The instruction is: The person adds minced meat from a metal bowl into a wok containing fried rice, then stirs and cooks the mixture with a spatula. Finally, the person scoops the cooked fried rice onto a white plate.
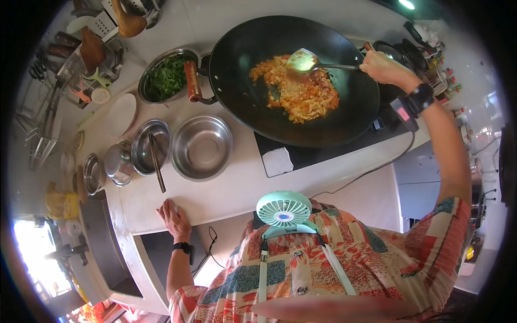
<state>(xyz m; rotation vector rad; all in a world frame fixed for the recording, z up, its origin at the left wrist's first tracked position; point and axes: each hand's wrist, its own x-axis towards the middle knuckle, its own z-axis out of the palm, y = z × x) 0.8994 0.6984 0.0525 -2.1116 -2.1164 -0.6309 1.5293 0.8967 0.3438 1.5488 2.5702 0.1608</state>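
My right hand (383,68) grips the handle of a metal spatula (303,61), whose blade rests over a chopped orange and pale yellow food mixture (305,99). That food lies in a large black wok (242,97) on the dark cooktop. My left hand (175,220) lies on the edge of the pale countertop (238,194) with its fingers spread and holds nothing. Beyond it are a metal bowl (151,143) with metal chopsticks (156,163) leaning in it and an empty steel bowl (202,147).
Leafy greens (167,78) fill a metal basin left of the wok, near its wooden handle (193,82). A white plate (122,115), smaller metal bowls (93,173) and a utensil rack (87,52) stand at the left. A mint neck fan (284,210) hangs at my chest.
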